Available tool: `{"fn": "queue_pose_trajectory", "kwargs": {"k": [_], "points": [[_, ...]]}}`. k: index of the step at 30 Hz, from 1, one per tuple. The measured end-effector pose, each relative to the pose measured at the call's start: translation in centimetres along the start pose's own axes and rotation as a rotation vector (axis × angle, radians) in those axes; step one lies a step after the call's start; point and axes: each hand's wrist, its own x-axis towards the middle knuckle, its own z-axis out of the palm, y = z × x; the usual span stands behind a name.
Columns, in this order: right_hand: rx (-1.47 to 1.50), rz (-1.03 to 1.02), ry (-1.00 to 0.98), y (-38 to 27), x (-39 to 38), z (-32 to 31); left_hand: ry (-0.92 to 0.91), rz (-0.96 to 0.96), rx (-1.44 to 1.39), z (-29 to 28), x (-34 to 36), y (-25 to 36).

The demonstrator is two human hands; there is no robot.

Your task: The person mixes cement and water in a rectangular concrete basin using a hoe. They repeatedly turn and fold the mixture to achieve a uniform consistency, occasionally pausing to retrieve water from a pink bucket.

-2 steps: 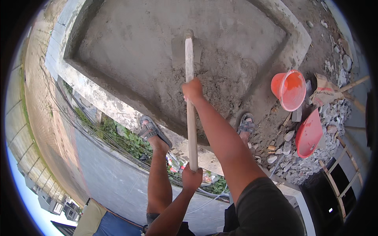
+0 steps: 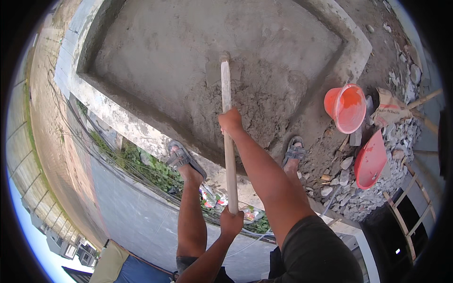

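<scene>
A pale wooden hoe handle (image 2: 230,165) runs up the middle of the view to a cement-coated blade (image 2: 213,72) lying in wet grey mortar (image 2: 262,104). My right hand (image 2: 230,120) is closed round the middle of the handle, and my left hand (image 2: 231,221) grips its lower end. The mortar is smoother in the far part of the raised concrete-rimmed bed (image 2: 355,42) and lumpy around the blade and nearer me.
My sandalled feet (image 2: 184,160) straddle the handle at the bed's near side. A red bucket (image 2: 332,104), torn sack (image 2: 389,111), red basin (image 2: 365,167) and rubble (image 2: 401,141) lie right. Plants (image 2: 141,158), cables and a drop past the wall (image 2: 122,207) are left.
Both hands and the hoe have shifted toward me, down in the view. The blade has been drawn slightly nearer through the mortar.
</scene>
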Motion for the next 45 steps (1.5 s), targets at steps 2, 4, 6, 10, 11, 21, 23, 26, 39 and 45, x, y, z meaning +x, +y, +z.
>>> {"fn": "queue_pose_trajectory", "kwargs": {"k": [2,4,6,10,11,21,23,26,39,45], "points": [[-0.026,0.167,-0.062,7.7,-3.7,0.0,-0.055,-0.095,0.052,1.3,-6.2,-4.2],[0.059,0.246,-0.141,13.9,-7.2,-0.1,-0.042,-0.137,0.108,2.3,-11.9,-5.9],[-0.024,0.190,-0.104,15.6,-11.8,-1.5,-0.059,-0.224,0.165,3.3,-16.0,-8.2],[0.212,0.227,-0.117,11.0,-16.3,-8.7,-0.145,-0.182,0.157,3.9,-19.2,-8.6],[0.244,0.205,-0.074,8.3,-15.5,-11.1,-0.200,-0.168,0.228,3.9,-17.4,-7.4],[0.526,0.185,0.274,3.8,6.6,-20.2,-0.290,0.314,0.480,-1.6,2.8,10.0],[0.628,0.365,0.160,8.1,2.3,-13.9,-0.316,0.112,0.652,-6.3,0.1,7.1],[0.755,0.466,0.142,10.0,-5.5,-8.9,-0.236,0.051,0.759,-12.0,-4.4,3.6],[0.856,0.308,0.085,6.0,-29.1,-5.2,-0.264,0.046,0.749,-23.1,-15.6,-11.2],[0.649,0.635,-0.110,10.8,-10.7,-6.2,-0.261,-0.129,0.650,-11.4,-13.9,4.5]]}}
